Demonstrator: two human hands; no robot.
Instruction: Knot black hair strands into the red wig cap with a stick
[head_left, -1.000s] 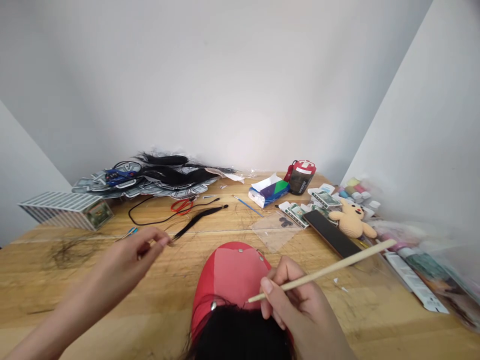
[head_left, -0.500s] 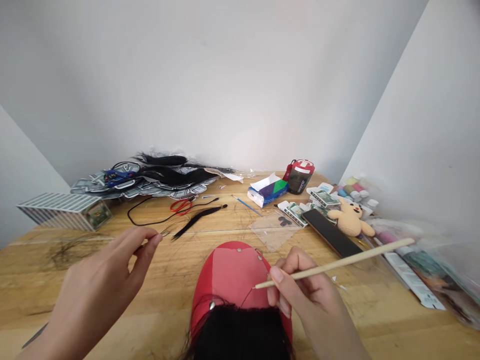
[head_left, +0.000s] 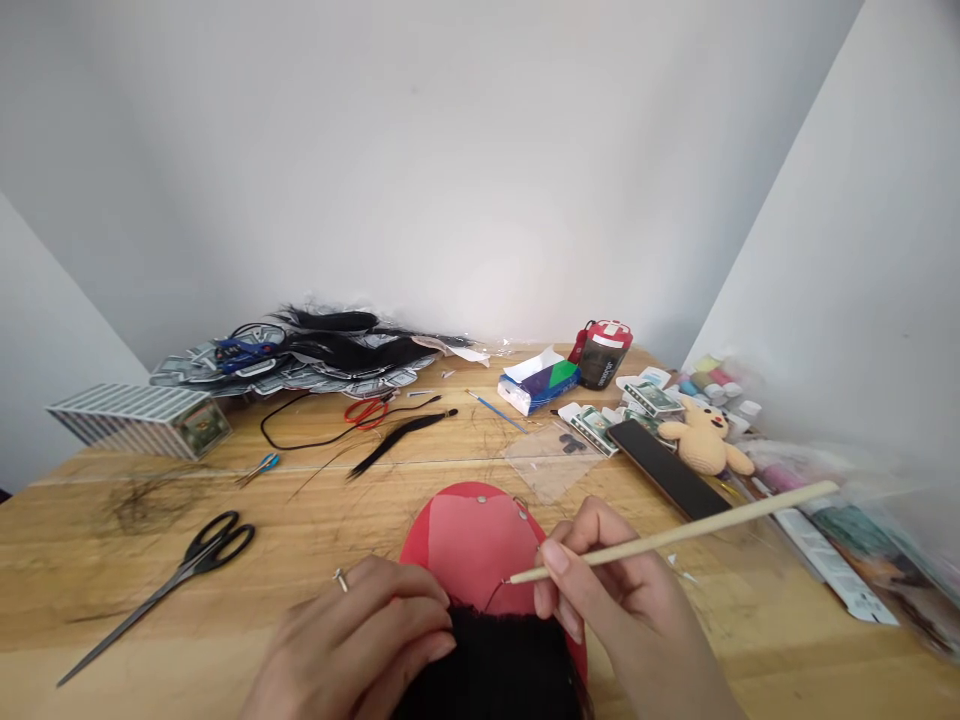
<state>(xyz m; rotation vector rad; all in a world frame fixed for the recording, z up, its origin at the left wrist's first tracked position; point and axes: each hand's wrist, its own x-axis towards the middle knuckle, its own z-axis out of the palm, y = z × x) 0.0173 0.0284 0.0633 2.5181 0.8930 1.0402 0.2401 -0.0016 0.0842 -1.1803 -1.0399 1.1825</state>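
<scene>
My right hand (head_left: 607,580) grips a ventilating needle (head_left: 675,535) with a pale wooden handle, held like a pen. Its thin metal tip points down-left at the hairline, with a dark strand near it. Below it stands a red dome-shaped head form (head_left: 472,540) with a paler, see-through layer and small metal pins. Black hair (head_left: 502,665) covers the dome's near side. My left hand (head_left: 367,640), a ring on one finger, lies at the left end of the hairline. Its fingers are bent together with the thumb on the hair; the exact strands between them are hidden.
Black scissors (head_left: 214,548), small blue-handled snips (head_left: 260,468) and loose hair (head_left: 154,500) lie left. Behind are a hair bundle (head_left: 401,440), a black cord (head_left: 300,443) and a tissue pack (head_left: 538,382). At right lie a phone (head_left: 667,470) and a crocheted toy (head_left: 705,440).
My left hand has moved right and down from above the table to the hairline, uncovering the scissors and snips. My right hand and the ventilating needle have stayed nearly still.
</scene>
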